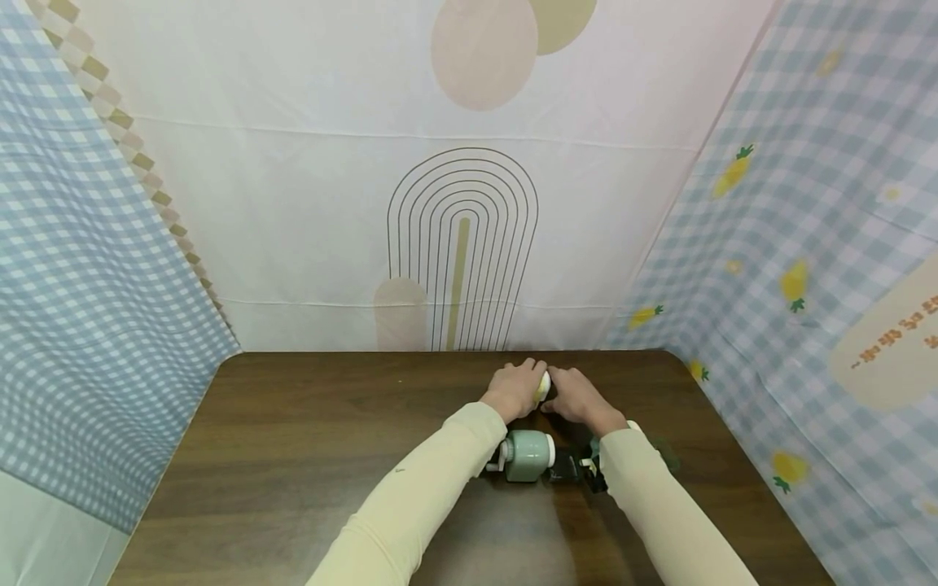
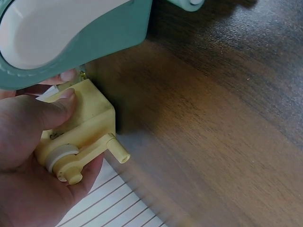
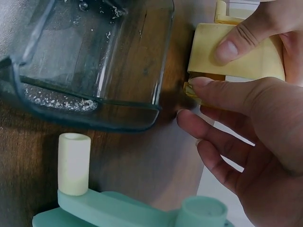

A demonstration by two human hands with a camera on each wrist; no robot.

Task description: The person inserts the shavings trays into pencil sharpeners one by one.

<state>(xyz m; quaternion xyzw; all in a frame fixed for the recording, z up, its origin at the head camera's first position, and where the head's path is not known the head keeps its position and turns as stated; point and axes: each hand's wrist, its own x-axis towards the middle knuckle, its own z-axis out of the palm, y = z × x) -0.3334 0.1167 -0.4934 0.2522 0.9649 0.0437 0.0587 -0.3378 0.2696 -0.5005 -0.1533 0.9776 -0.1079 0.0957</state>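
My left hand (image 1: 516,389) grips a small yellow crank pencil sharpener (image 2: 94,111) near the table's back edge, thumb on its body. The crank sticks out at one end in the left wrist view. From the other side, my right hand (image 3: 270,137) pinches the see-through yellow shavings drawer (image 3: 191,91) at the sharpener's lower edge, its thumb on the rim. How far the drawer is out cannot be seen. Nearer the person stands a green and white crank sharpener (image 1: 529,456). Beside it lies a clear shavings drawer (image 3: 128,56) with pale bits inside.
Another green item (image 1: 593,452) with a pale crank knob is partly hidden by the right sleeve. The brown wooden table (image 1: 308,456) ends at a printed cloth wall (image 1: 308,244), with checked cloth (image 1: 755,325) along its right side.
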